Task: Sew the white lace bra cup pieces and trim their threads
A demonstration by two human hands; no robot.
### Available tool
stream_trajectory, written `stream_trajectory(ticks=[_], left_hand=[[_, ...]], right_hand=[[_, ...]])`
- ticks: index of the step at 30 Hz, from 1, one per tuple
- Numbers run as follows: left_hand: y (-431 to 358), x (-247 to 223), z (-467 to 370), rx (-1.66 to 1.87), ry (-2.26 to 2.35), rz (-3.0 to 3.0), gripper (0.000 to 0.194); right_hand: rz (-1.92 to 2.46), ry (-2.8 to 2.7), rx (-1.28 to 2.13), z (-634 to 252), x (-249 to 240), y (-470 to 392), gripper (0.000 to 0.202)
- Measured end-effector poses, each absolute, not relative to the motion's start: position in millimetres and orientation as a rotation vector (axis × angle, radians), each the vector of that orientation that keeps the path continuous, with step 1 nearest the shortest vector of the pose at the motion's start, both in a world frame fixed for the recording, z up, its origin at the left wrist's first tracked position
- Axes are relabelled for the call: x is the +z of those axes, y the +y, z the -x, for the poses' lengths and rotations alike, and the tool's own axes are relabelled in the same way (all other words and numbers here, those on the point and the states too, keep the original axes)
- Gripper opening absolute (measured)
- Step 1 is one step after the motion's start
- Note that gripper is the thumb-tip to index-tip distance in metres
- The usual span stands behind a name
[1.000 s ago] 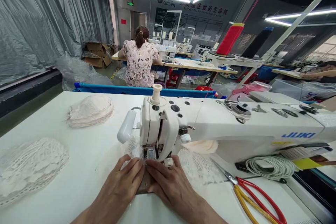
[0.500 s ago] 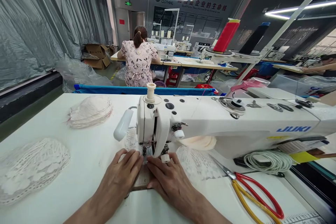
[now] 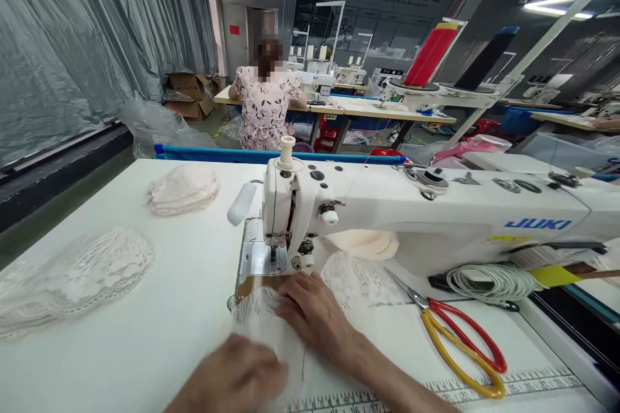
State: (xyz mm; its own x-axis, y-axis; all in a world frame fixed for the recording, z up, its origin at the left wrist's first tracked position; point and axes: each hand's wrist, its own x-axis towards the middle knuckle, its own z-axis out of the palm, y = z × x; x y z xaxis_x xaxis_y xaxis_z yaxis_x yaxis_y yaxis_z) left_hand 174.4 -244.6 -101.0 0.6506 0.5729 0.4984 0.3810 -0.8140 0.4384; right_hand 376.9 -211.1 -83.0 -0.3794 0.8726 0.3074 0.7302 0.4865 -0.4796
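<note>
A white JUKI sewing machine [image 3: 436,210] stands on the white table [image 3: 184,284]. A white lace piece [image 3: 264,322] lies in front of its needle plate [image 3: 254,258]. My right hand [image 3: 314,313] rests flat on the lace just below the presser foot, fingers spread. My left hand [image 3: 237,374] is blurred near the front edge, closed on the near end of the lace. More lace [image 3: 361,281] lies to the right of the needle.
Scissors with red and yellow handles [image 3: 455,342] lie at the right. A lace pile [image 3: 72,274] and a stack of padded cups [image 3: 184,188] sit on the left. A coiled white cable [image 3: 489,281] lies under the machine arm. A person [image 3: 264,106] sits at a far table.
Both hands were pressed together at the presser foot. My left hand has pulled back toward me with the lace, and the needle plate is now uncovered.
</note>
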Motion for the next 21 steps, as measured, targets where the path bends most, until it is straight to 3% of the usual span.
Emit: stream_trajectory(ticks=[6,11,15,21], left_hand=[[-185.3,-72.5,-174.9,0.456,1.302,-2.177,0.046],[-168.0,-66.3,-188.0,0.313,1.357,-2.185,0.009],[-166.1,-61.4,-191.8,0.348,1.326,-2.263,0.007],[-163.7,-63.6,-195.8,0.398,1.286,-2.315,0.023]], right_hand=[[1.360,-2.130,0.518,-383.8,-77.5,-209.0,0.013],[1.329,-2.137,0.461,-387.4,-76.8,-207.0,0.016],[1.347,-2.120,0.376,-389.0,-83.4,-205.2,0.017],[1.335,-2.116,0.163,-386.4,-84.0,-206.5,0.011]])
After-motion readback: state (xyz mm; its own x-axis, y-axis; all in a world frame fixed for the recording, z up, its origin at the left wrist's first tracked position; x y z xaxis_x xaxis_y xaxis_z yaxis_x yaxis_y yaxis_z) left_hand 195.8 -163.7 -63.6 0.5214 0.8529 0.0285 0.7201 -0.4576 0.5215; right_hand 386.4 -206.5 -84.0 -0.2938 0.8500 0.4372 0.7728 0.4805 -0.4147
